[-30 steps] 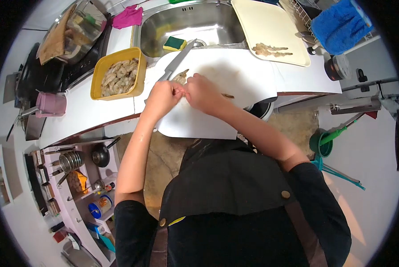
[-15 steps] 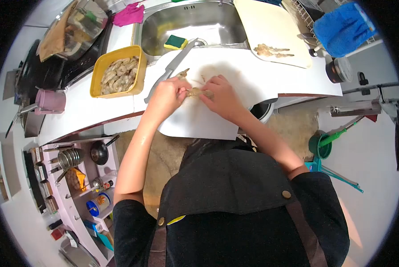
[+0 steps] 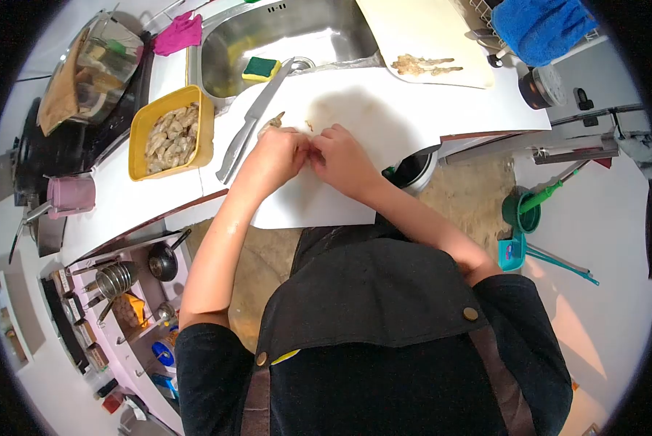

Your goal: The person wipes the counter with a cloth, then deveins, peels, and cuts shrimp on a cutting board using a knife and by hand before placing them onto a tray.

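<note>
My left hand [image 3: 281,155] and my right hand [image 3: 342,161] meet over a white cutting board [image 3: 297,207], fingertips pinched together. Between them is a shrimp, now mostly covered by the fingers. Just beyond my left hand another shrimp [image 3: 271,123] lies on the board. A tiny brownish scrap [image 3: 309,125] sits past the fingertips. Left of my left hand, a large knife [image 3: 257,109] rests with its handle toward me. Farther left stands a yellow container [image 3: 138,149] holding many shrimp [image 3: 173,138].
Behind the board is a steel sink [image 3: 326,33] with a green-yellow sponge [image 3: 261,69] in it. A cream board [image 3: 413,29] at back right carries a few shrimp-like pieces [image 3: 424,65]. A bin [image 3: 419,174] stands below the counter edge, right of my right forearm.
My hands have drawn closer together, hiding the shrimp that showed between them. The camera view has shifted slightly, so the counter items appear moved left.
</note>
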Available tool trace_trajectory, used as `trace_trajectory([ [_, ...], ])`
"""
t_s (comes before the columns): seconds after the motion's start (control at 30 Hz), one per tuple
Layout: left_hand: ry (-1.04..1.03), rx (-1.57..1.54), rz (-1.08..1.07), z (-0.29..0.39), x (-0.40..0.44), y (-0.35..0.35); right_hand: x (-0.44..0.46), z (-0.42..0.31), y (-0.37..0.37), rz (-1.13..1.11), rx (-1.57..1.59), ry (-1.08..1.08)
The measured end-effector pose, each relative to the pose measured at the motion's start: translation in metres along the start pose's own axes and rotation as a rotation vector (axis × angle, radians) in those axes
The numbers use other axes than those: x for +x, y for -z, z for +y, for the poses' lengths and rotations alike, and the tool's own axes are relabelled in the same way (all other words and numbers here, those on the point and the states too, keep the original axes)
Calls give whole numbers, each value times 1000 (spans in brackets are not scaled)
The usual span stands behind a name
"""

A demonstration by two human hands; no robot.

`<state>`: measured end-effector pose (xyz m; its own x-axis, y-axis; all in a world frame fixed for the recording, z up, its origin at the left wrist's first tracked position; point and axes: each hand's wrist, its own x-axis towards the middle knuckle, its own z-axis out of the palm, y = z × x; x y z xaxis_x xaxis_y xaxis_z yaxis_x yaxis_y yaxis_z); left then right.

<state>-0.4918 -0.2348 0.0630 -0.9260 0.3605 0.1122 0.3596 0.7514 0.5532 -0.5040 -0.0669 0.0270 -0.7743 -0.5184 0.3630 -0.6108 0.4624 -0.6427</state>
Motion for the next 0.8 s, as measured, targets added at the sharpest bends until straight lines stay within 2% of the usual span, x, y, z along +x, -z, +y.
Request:
trace_trajectory([
  [0.2,162,-63,68,9,-11,-8,1,3,-5,5,-56,15],
  [0.43,135,-138,70,10,-14,2,-6,12,16,38,67,-15],
  [0.53,93,-139,107,15,-9,-12,-6,14,19,-41,93,-44],
  [0.7,119,-70,49,19,-1,-17,-7,22,14,-14,27,6],
  [0.8,105,-88,97,18,-2,-25,-10,18,11,6,-27,-1],
])
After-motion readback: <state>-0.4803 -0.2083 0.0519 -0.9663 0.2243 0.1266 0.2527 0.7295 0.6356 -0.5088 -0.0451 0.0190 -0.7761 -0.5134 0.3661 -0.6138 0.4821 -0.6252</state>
